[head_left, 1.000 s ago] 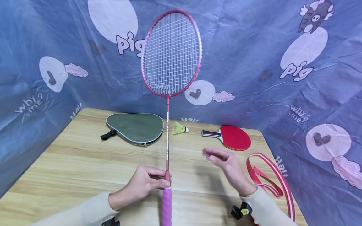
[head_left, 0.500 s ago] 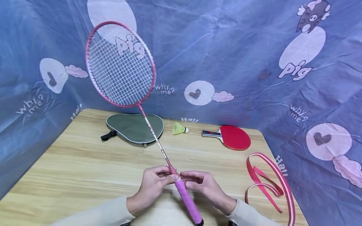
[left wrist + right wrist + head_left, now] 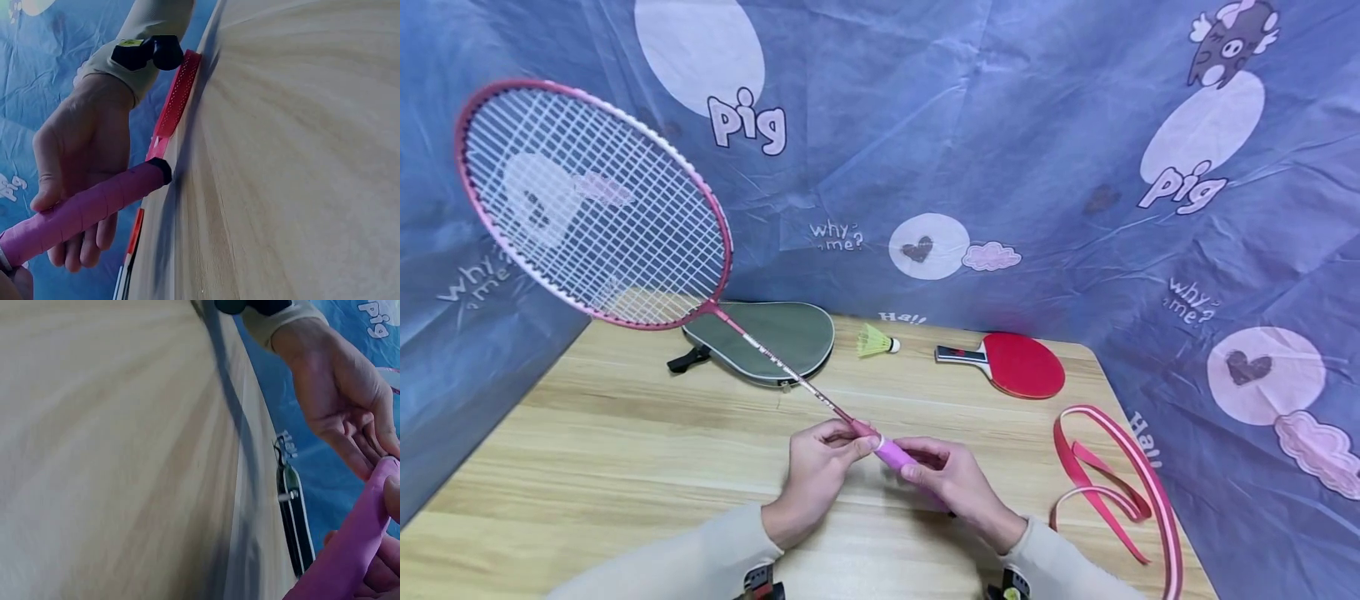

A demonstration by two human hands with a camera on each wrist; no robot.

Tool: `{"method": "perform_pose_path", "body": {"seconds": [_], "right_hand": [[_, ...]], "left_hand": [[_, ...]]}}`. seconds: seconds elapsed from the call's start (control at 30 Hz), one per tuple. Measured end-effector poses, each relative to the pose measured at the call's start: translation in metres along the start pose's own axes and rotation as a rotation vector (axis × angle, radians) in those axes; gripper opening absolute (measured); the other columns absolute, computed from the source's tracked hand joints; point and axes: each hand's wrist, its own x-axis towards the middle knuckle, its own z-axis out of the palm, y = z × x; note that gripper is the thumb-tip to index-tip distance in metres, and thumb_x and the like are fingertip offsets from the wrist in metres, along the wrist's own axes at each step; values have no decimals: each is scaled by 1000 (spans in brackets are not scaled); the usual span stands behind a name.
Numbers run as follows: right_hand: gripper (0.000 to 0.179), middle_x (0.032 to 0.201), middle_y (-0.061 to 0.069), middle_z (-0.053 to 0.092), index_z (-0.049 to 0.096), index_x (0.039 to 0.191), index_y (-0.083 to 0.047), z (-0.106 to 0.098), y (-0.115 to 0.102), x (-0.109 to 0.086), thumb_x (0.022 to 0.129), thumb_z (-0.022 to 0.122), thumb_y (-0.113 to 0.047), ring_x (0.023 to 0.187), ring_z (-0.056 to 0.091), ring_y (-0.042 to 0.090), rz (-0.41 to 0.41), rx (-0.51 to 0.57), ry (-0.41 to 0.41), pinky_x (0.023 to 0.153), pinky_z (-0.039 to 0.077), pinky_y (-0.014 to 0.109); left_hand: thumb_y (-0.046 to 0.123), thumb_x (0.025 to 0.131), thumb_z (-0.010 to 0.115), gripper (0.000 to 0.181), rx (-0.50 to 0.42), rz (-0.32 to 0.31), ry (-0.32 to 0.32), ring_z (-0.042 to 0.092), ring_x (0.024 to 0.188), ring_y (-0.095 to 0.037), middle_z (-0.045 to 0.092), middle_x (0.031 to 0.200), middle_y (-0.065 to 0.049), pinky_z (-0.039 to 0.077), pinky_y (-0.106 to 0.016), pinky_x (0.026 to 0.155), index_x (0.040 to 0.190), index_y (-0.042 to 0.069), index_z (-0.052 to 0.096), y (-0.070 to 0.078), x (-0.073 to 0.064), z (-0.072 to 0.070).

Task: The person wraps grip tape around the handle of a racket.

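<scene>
A pink badminton racket [image 3: 598,204] slants up to the left over the wooden table, its strung head in front of the patterned cloth. My left hand [image 3: 816,475] pinches it at the cone just above the purple grip [image 3: 895,454]. Thumb on top and fingers behind, my right hand [image 3: 958,483] holds that grip lower down. The left wrist view shows the grip's black end cap [image 3: 161,170] sticking out past the right hand [image 3: 94,137]. In the right wrist view the left hand [image 3: 337,387] has its fingertips at the grip's upper end.
A green zipped paddle case [image 3: 767,337] lies at the back left, partly behind the racket. Beside it are a yellow shuttlecock [image 3: 876,342] and a red table tennis paddle [image 3: 1026,365]. A looped red-and-white strap [image 3: 1150,467] lies along the right edge. Blue cloth [image 3: 1037,150] hangs around the table.
The racket's head has swung from upright down to the left, and its handle has turned to the right. My right hand has come in from the right and taken hold of the grip.
</scene>
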Motion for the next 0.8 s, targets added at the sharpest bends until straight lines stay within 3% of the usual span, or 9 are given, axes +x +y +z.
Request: {"method": "perform_pose_path", "body": {"seconds": [0.13, 0.3, 0.43, 0.63, 0.8], "right_hand": [[36, 116, 17, 76, 72, 122, -5, -5, 4, 3, 89, 77, -19, 93, 69, 5, -24, -84, 94, 84, 54, 19], [28, 111, 10, 78, 78, 114, -11, -9, 8, 7, 87, 79, -21, 90, 66, 3, -3, -137, 189, 82, 53, 19], [25, 111, 9, 79, 79, 111, -12, -14, 11, 11, 87, 78, -18, 93, 68, 3, 11, -146, 218, 85, 53, 19], [22, 110, 8, 79, 79, 110, -12, -23, 14, 16, 88, 76, -14, 93, 68, 4, -24, -219, 237, 85, 53, 20], [20, 109, 6, 79, 80, 108, -14, -27, 17, 19, 89, 76, -12, 93, 67, 5, -6, -254, 235, 85, 52, 19]], "left_hand": [[4, 76, 85, 23, -18, -4, 24, 78, 88, -19, 80, 92, -11, 63, -26, 80, 96, -3, 76, -5, 5, 2], [2, 77, 84, 30, -89, -78, 19, 78, 84, -14, 78, 95, -21, 64, -28, 76, 103, -9, 73, -12, 10, 6], [3, 77, 84, 30, -109, -119, 19, 78, 82, -14, 77, 96, -23, 64, -30, 75, 103, -8, 73, -16, 14, 11], [2, 79, 83, 32, -122, -126, -16, 78, 84, -16, 77, 100, -24, 64, -34, 76, 106, -11, 72, -23, 23, 13], [1, 77, 84, 33, -110, -145, -56, 78, 83, -17, 77, 100, -24, 64, -34, 76, 105, -11, 73, -28, 31, 10]]}}
